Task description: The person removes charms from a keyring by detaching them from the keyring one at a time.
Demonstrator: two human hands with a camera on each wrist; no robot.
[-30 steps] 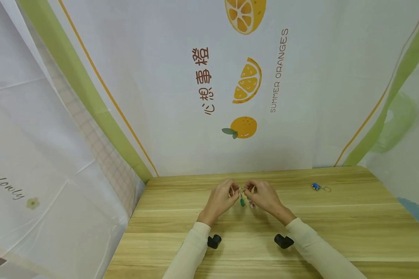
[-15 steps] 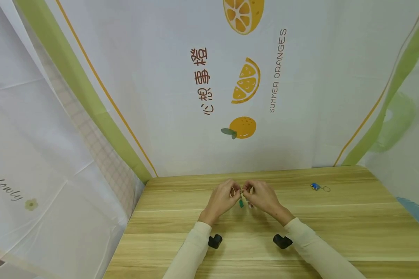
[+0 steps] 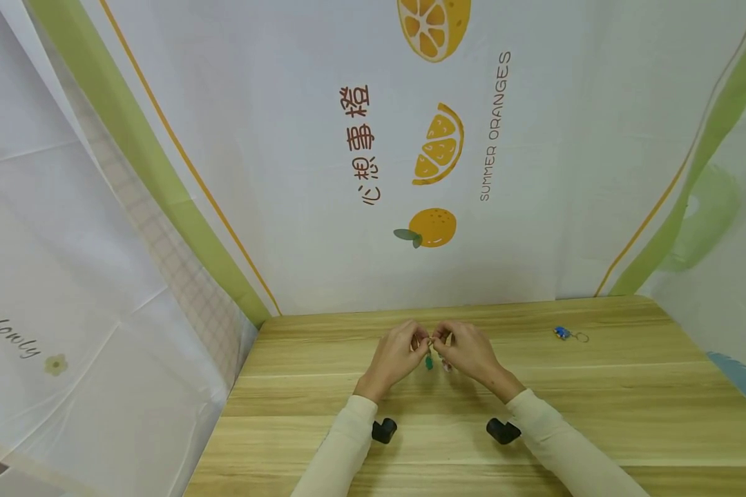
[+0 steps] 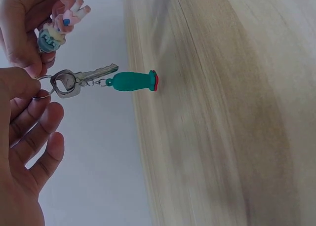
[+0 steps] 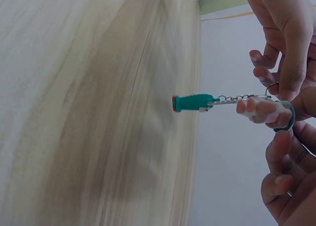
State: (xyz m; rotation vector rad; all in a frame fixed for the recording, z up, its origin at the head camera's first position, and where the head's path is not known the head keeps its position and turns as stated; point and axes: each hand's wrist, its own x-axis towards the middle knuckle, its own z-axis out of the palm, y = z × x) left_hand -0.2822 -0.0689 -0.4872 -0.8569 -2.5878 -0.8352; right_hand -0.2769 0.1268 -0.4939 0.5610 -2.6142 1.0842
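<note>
In the head view both hands meet above the wooden table. The left hand (image 3: 398, 359) pinches a metal key ring (image 4: 43, 86) between thumb and finger. From that ring hang a silver key (image 4: 96, 74) and, on a short chain, a green bottle-shaped charm (image 4: 131, 81) with a red end. Thumb and fingertips of the right hand (image 3: 469, 352) pinch at the ring's edge too. Beside the right fingers dangles a pink, white and teal figurine charm (image 4: 64, 21), also visible as a figurine (image 5: 264, 111) in the right wrist view. Fingers hide how the figurine is attached.
A blue figurine keychain (image 3: 561, 333) lies on the wooden table (image 3: 597, 400) at the far right, its ring to one side. Two black fittings (image 3: 384, 431) show beside the wrists. Printed white cloth (image 3: 311, 262) hangs behind the table's back edge.
The hands have drawn slightly closer together, narrowing the gap between their fingertips. The green charm has swung a little to the left. The blue keychain has stayed put.
</note>
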